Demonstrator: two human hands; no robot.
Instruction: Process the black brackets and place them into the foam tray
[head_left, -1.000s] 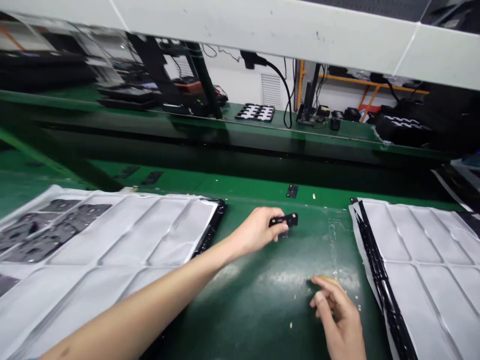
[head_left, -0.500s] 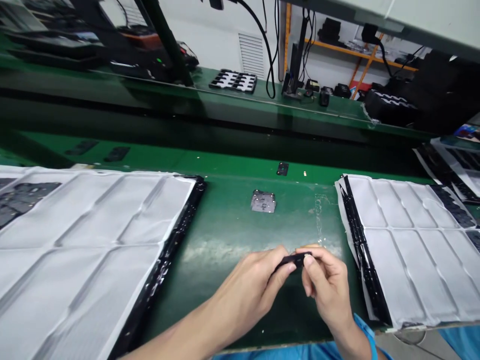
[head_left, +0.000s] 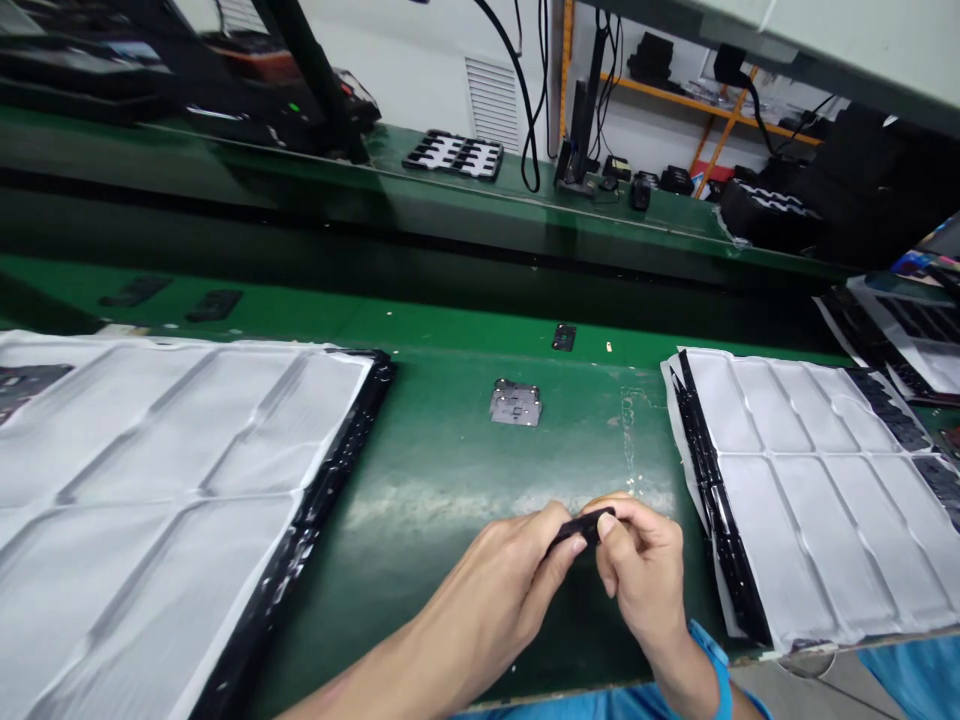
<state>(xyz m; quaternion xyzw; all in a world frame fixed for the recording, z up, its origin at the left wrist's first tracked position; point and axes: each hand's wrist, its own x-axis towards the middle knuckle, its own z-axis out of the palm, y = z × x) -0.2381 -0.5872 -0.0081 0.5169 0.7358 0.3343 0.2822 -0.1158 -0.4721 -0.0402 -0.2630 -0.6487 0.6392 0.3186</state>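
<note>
- Both grips moved: a second ago the left grip (head_left: 521, 562) was reached out with the black part (head_left: 586, 526), right grip (head_left: 646, 560) apart from it; now they meet over the near side of the desk (head_left: 427, 490).
- Left clamped on one end between thumb and fingers; right pinching the other end, thumb on it.
- Black part off the desk, held tilted, nearly edge-on to my feed; fine detail unreadable.
- Grey plate (head_left: 516, 403) lies flat beyond them, between the left tray (head_left: 112, 570) and right tray (head_left: 844, 510).
- My take on the step: brace with the left, let the right thumb do the small work.
- Light pressure; I'd guess a thin part flexes if squeezed hard.
- I'd hold low over bare desk, well off both trays, so a slip stays findable.
</note>
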